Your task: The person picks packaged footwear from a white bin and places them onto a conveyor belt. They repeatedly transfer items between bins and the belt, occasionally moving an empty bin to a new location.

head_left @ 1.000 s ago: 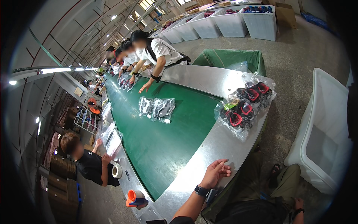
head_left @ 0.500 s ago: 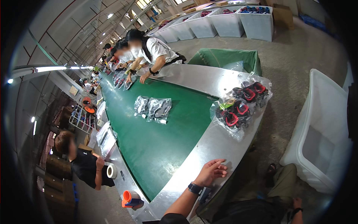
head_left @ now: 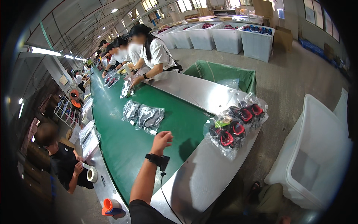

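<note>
My left hand [head_left: 163, 143] hangs over the green conveyor belt [head_left: 123, 160], its fingers curled in and nothing seen in them. Just beyond it lie clear plastic bags [head_left: 149, 118] holding dark grey shoes. On the metal table rim to the right of the hand rest more clear bags with black and red shoes [head_left: 236, 128], one with a green piece inside. A dark strap with a small device [head_left: 158, 160] and a cable is on my left wrist. Only a sliver of my right hand [head_left: 285, 220] shows at the lower edge, its fingers hidden.
A large white bin [head_left: 294, 153] stands at the right, a green cloth-covered bin [head_left: 223, 74] behind the table. Co-workers [head_left: 154, 52] handle bagged shoes along the far side. Another person [head_left: 61, 160] stands at the left by a tape roll [head_left: 92, 174] and an orange-and-blue tape dispenser [head_left: 111, 206].
My left hand has moved from the metal rim out over the belt, its fingers curling in. The view has shifted. A co-worker across the belt has lifted a bagged item.
</note>
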`<action>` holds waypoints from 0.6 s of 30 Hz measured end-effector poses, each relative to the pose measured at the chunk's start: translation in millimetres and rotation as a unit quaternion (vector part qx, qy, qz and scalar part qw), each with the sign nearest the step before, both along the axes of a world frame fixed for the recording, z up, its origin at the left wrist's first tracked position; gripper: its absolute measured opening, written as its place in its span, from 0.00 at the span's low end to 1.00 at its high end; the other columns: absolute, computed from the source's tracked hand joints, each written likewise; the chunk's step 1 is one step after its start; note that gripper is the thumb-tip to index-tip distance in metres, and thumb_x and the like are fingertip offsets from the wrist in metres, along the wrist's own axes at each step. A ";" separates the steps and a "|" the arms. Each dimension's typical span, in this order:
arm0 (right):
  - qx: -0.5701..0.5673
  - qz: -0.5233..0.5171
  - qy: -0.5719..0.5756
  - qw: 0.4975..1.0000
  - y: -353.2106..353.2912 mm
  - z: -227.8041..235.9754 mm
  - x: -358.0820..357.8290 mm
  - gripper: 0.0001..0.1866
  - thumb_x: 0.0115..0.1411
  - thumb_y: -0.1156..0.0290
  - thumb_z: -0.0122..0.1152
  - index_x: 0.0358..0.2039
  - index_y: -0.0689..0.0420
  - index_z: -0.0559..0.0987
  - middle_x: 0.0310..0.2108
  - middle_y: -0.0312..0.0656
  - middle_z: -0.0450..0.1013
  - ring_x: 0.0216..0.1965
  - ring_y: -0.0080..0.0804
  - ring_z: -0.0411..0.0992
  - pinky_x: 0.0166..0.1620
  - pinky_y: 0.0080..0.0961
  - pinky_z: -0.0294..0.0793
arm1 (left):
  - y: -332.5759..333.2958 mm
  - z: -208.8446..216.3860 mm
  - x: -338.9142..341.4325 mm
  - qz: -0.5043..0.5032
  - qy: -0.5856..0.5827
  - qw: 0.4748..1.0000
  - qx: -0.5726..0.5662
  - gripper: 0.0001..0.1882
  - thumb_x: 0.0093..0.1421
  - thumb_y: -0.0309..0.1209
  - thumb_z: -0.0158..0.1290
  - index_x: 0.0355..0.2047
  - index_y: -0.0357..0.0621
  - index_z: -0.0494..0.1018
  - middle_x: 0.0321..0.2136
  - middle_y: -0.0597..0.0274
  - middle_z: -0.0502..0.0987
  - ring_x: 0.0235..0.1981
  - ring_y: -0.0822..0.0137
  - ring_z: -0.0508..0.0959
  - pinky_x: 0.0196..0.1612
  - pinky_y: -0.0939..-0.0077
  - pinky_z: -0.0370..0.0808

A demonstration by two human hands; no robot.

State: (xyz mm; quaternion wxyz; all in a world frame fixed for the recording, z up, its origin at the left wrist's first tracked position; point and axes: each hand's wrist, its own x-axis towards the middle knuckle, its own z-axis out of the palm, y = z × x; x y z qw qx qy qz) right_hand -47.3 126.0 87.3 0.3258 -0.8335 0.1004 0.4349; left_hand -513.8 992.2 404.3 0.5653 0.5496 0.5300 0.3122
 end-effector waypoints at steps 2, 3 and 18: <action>0.000 0.004 -0.019 1.000 8.8 3.6 -2.1 0.14 0.64 0.57 0.62 0.42 0.53 0.81 0.22 0.36 0.73 0.20 0.27 0.67 0.23 0.28 0.69 | 41.3 -17.6 -15.3 0.053 0.079 0.994 0.054 0.19 0.63 0.37 0.60 0.50 0.39 0.77 0.41 0.61 0.81 0.40 0.68 0.80 0.43 0.72 0.77; -0.008 0.014 -0.030 0.999 13.2 6.6 -3.5 0.15 0.64 0.57 0.63 0.43 0.54 0.81 0.23 0.37 0.73 0.21 0.28 0.68 0.24 0.29 0.71 | 61.6 -27.1 -22.5 0.075 0.117 0.987 0.083 0.21 0.61 0.38 0.61 0.50 0.37 0.77 0.43 0.59 0.82 0.41 0.66 0.80 0.44 0.72 0.77; -0.112 0.262 -0.114 0.952 92.4 62.9 -22.2 0.26 0.66 0.54 0.60 0.56 0.61 0.78 0.51 0.54 0.78 0.52 0.48 0.75 0.56 0.39 0.73 | 159.9 -81.1 -49.1 0.065 0.483 0.821 0.298 0.48 0.55 0.44 0.65 0.70 0.37 0.56 0.69 0.38 0.57 0.71 0.37 0.54 0.73 0.50 0.52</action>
